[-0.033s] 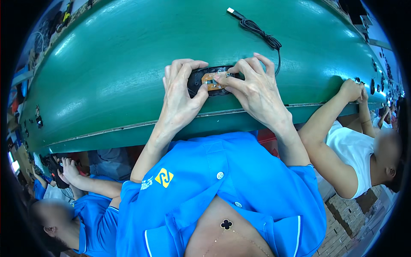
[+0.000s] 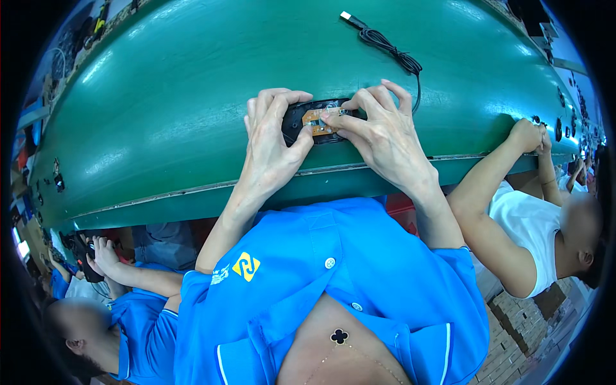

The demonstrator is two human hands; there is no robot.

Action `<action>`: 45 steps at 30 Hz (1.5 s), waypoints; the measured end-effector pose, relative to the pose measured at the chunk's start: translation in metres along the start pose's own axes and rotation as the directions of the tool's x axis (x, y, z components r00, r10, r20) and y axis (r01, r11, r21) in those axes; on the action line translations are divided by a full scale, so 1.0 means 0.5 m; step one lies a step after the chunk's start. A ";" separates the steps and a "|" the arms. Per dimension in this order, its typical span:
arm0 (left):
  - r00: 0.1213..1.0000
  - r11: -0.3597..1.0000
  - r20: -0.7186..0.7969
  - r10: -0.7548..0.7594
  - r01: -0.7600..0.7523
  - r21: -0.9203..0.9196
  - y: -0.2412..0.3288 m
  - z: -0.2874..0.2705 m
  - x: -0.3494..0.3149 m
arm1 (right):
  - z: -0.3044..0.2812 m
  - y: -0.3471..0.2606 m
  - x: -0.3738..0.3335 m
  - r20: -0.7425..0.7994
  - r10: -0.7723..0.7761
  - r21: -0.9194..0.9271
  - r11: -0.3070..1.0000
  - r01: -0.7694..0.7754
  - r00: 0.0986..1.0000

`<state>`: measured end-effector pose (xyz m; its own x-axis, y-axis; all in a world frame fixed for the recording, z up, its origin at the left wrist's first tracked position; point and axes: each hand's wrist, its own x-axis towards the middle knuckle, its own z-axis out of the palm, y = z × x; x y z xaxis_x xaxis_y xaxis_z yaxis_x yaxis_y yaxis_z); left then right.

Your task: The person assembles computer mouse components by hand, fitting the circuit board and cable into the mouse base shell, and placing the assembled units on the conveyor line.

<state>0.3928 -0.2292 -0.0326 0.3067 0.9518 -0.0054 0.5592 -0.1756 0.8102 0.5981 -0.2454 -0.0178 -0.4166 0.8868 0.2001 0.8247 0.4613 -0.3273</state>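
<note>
An opened black computer mouse (image 2: 293,117) lies on the green bench near its front edge, its top cover off. Inside it sits an orange-brown circuit board (image 2: 312,117) with small parts on it. My left hand (image 2: 269,131) holds the left end of the mouse, index finger along the far side and thumb at the near side by the board. The fingers of my right hand (image 2: 382,125) close over its right end, with the index fingertip on the board. Part of the board is hidden beneath them. A black cable (image 2: 388,48) runs from behind my right hand to a bundled coil and a USB plug.
The green bench (image 2: 173,128) stretches to both sides. Co-workers sit close by: one in blue (image 2: 138,321) at left, one in white (image 2: 523,237) at right, whose elbow is near my right arm. Small dark parts (image 2: 559,128) lie at the bench's right end.
</note>
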 end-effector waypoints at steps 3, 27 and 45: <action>1.000 1.000 -0.014 -0.001 0.001 0.029 0.001 0.010 0.001 | 0.004 0.001 -0.002 -0.006 0.008 0.019 1.000 -0.008 1.000; 0.972 0.997 -0.228 0.062 -0.048 0.068 -0.011 0.067 0.028 | 0.017 -0.008 0.010 0.006 0.049 -0.064 0.997 -0.048 0.999; 0.938 0.937 0.042 0.345 -0.347 0.048 -0.055 -0.002 0.000 | 0.002 0.022 -0.007 0.006 0.023 0.042 0.999 -0.023 1.000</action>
<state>0.3765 -0.2240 -0.0542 0.5128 0.8213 0.2499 0.4541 -0.5065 0.7329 0.6084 -0.2434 -0.0234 -0.4002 0.8972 0.1866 0.8172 0.4416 -0.3704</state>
